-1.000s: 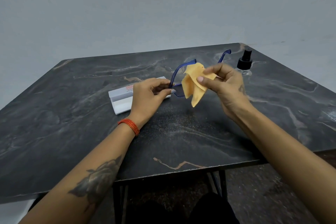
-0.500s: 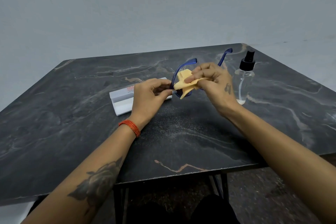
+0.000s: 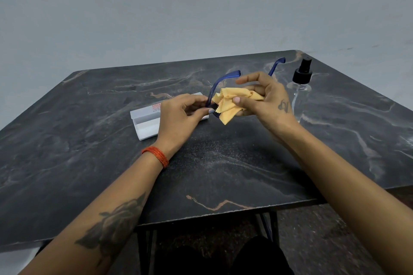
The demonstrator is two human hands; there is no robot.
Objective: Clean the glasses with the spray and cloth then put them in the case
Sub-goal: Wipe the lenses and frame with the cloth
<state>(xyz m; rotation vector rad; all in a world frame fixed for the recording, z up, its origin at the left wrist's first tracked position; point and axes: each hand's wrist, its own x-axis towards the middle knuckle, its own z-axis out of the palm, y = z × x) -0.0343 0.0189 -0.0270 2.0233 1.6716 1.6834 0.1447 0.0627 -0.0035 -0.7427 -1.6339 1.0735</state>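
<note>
While the glasses (image 3: 214,94) were held above the desk (image 3: 223,174) at centre frame, their left corner was pinched in the grip of the left hand (image 3: 181,116). The yellow cloth (image 3: 232,104) was bunched in the grip of the right hand (image 3: 261,98), thumb pressed on it, index finger raised clear. The cloth was laid against the frame front; the lenses were hidden behind it. The white case (image 3: 145,121) was noted open on the desk, left of centre, partly behind the left hand. The spray bottle (image 3: 300,89) was recorded upright at right of centre, just beyond the right hand.

Risks judged: the frame could be twisted or dropped, since it was held by one corner only; the bottle could be knocked over by the right wrist, being so near.

Change from half a second earlier: the cloth was opened out and more of it shown, and the right fingers were spread rather than closed over it.
</note>
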